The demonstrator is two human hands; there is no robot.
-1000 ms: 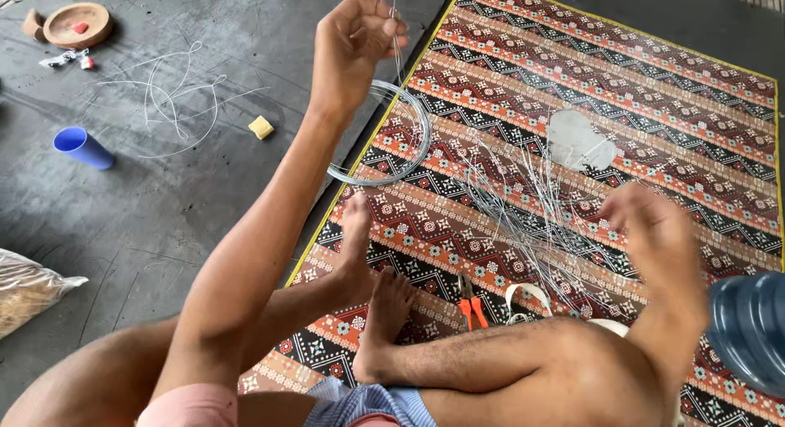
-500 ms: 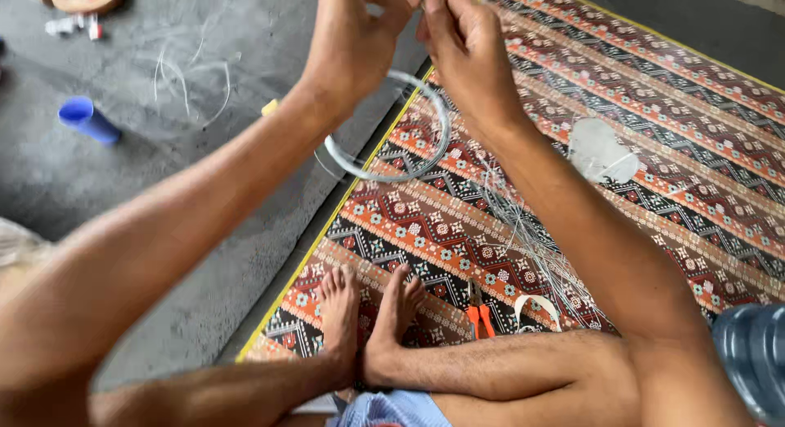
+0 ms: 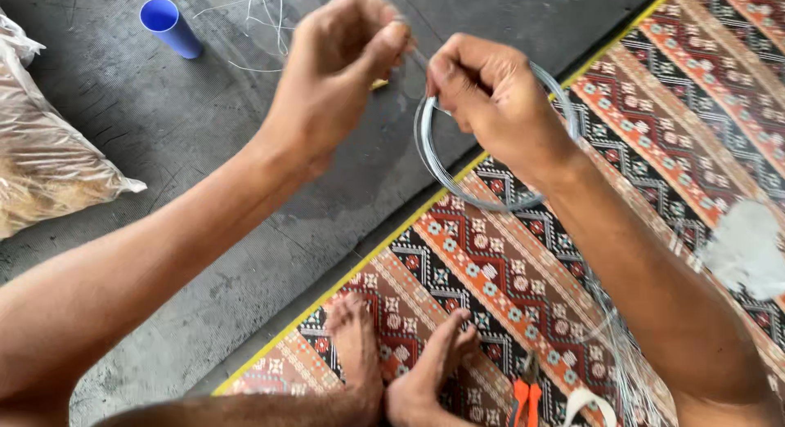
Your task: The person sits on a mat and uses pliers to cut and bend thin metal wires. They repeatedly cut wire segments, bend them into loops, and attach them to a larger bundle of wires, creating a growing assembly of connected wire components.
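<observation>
Grey concrete floor fills the ground under and to the left of the hands, and a woven mat patterned in red, black and white with a yellow border (image 3: 523, 263) runs diagonally under and to the right of them. Seated person, viewed from above; bare feet (image 3: 401, 366) rest on the mat edge, below both hands.

Left hand (image 3: 339, 63): raised, fingers pinched together at the tips on what appears to be a fine strand, too thin to see clearly. Right hand (image 3: 491, 96): just beside the left, closed on the upper rim of a coil of thin silvery wire or line wound into a ring (image 3: 458, 169); the ring hangs below and around this hand, over the mat's border.

Loose pale strands (image 3: 270, 18) lie on the concrete beyond the left hand. A blue plastic cup on its side (image 3: 169, 25) lies further to the left. A clear plastic bag of tan fibrous material (image 3: 41, 165) sits far left of the left forearm. Orange-handled scissors or pliers (image 3: 523, 398) and a white ring-shaped object (image 3: 590, 402) lie below the right forearm, near the feet. A whitish translucent patch (image 3: 748, 247) lies right of the right arm.

Risk, as a judgement: the turns are held at one point only, so a slackened grip could let the coil spring open and tangle; the pinched strand could slip or kink.
</observation>
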